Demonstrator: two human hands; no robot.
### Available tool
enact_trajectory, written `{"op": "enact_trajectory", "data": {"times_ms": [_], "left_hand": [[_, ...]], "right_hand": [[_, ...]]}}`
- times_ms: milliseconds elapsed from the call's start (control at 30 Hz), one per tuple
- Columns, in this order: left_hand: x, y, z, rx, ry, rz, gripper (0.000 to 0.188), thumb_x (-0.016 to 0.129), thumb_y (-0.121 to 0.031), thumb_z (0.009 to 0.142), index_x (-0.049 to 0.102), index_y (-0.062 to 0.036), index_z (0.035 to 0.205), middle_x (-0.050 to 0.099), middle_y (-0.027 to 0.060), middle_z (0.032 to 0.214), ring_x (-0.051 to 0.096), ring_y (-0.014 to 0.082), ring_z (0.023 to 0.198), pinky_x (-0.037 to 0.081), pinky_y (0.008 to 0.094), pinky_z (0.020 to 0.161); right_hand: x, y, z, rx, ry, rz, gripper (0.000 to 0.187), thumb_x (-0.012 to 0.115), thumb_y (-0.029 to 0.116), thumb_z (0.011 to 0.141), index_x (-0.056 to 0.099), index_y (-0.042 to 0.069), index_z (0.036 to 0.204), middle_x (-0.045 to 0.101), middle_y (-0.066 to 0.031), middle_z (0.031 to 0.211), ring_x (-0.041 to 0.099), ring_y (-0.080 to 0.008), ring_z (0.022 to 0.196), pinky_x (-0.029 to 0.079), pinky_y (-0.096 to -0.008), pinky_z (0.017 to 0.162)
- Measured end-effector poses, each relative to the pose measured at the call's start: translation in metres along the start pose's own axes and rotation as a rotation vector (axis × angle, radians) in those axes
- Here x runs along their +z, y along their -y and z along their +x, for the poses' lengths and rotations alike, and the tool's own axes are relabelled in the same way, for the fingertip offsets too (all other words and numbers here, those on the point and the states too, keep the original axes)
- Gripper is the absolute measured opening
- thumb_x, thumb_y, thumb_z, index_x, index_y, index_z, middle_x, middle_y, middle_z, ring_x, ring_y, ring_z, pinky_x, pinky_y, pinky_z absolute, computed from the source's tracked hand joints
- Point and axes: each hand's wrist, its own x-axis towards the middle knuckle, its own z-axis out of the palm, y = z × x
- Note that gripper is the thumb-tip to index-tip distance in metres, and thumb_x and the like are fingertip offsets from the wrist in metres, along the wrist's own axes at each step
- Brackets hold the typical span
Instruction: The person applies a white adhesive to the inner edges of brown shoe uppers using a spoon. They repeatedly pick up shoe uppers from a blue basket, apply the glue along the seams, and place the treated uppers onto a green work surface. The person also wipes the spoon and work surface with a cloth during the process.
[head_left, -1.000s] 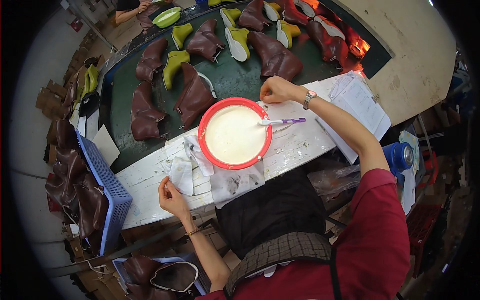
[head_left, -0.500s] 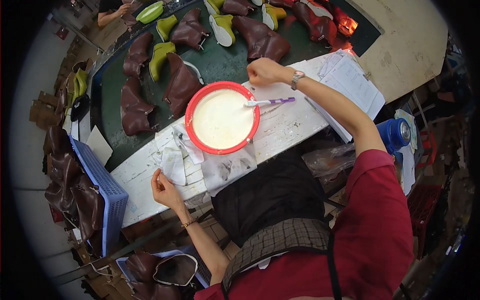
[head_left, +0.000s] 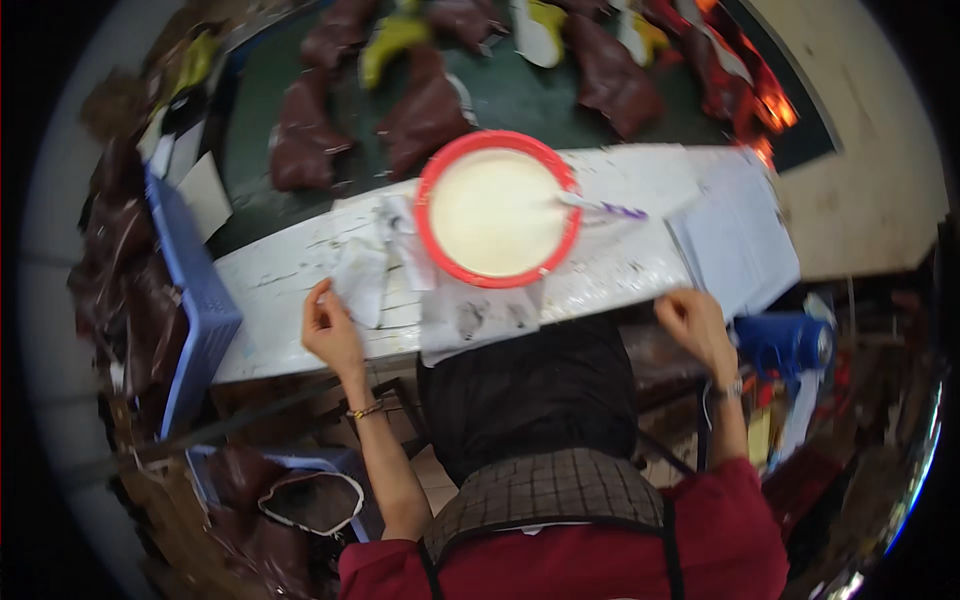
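My left hand [head_left: 333, 330] is loosely closed above the near edge of the white board [head_left: 270, 290], beside a crumpled white cloth [head_left: 358, 280]. Nothing shows between its fingers. My right hand [head_left: 697, 322] is closed at the board's right edge, near the paper sheets [head_left: 740, 240]; its palm is hidden. A red-rimmed basin [head_left: 428, 232] of cream-coloured liquid [head_left: 495, 212] stands between and beyond my hands. Across its right rim lies a toothbrush [head_left: 610, 208] with a white and purple handle. Neither hand touches the basin.
Brown boots [head_left: 308, 130] and yellow-green boots [head_left: 395, 45] lie on the dark green surface [head_left: 240, 175] beyond. A blue crate [head_left: 195, 300] of brown boots stands at left, another crate [head_left: 330, 460] below it. A blue jug [head_left: 785, 342] is at right. A stained cloth [head_left: 480, 318] hangs over the front edge.
My right hand has drawn back from beyond the basin to the near right edge of the board. My left hand stays by the crumpled cloth. The whole view has turned and shifted.
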Motion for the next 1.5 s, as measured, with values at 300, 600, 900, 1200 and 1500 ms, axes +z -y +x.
{"op": "enact_trajectory", "data": {"times_ms": [300,600,900,1200,1500], "left_hand": [[-0.004,-0.005,-0.001,0.032,-0.06,0.028,0.016,0.067,-0.005,0.097,0.078,-0.0076,0.107,0.049,-0.0064,0.059,0.042,0.0026,0.054,0.034,0.0236,0.049],[-0.014,-0.025,0.013,0.004,0.001,-0.116,0.017,0.067,-0.01,0.098,0.077,-0.0039,0.11,0.056,-0.0043,0.061,0.051,0.0027,0.057,0.039,0.0227,0.053],[-0.123,-0.122,0.193,0.347,-0.703,0.409,0.032,0.068,-0.021,0.093,0.071,-0.0089,0.123,0.073,0.0134,0.102,0.068,0.0227,0.094,0.052,0.0363,0.078],[-0.269,-0.095,0.272,-0.089,-0.264,1.204,0.029,0.068,-0.025,0.088,0.078,-0.029,0.115,0.075,0.0035,0.122,0.07,0.0251,0.114,0.044,0.0529,0.102],[-0.251,-0.082,0.268,0.074,-0.148,1.291,0.056,0.087,-0.039,0.075,0.07,-0.0249,0.126,0.06,0.0134,0.133,0.054,0.0402,0.127,0.049,0.0509,0.103]], "right_hand": [[0.016,0.066,0.083,-0.296,-0.447,0.175,0.047,0.074,0.002,0.085,0.062,0.003,0.13,0.065,-0.0157,0.116,0.062,-0.0294,0.102,0.051,-0.0383,0.089],[0.059,0.055,0.134,-0.313,-0.297,0.424,0.02,0.059,0.014,0.104,0.068,-0.001,0.115,0.07,-0.0085,0.085,0.066,-0.0188,0.078,0.052,-0.0315,0.075],[0.086,0.043,0.144,-0.018,-0.294,1.151,0.018,0.058,0.019,0.108,0.065,0.003,0.103,0.057,0.002,0.072,0.041,-0.0015,0.049,0.029,-0.0197,0.041],[0.099,0.042,0.142,-0.014,-0.401,1.063,0.025,0.063,0.022,0.106,0.063,0.007,0.086,0.052,0.0076,0.064,0.038,0.0005,0.053,0.027,-0.0194,0.046],[0.089,0.049,0.135,-0.051,-0.359,1.127,0.03,0.056,0.026,0.109,0.061,0.004,0.09,0.058,-0.0004,0.064,0.046,-0.0046,0.045,0.034,-0.0209,0.042]]}}
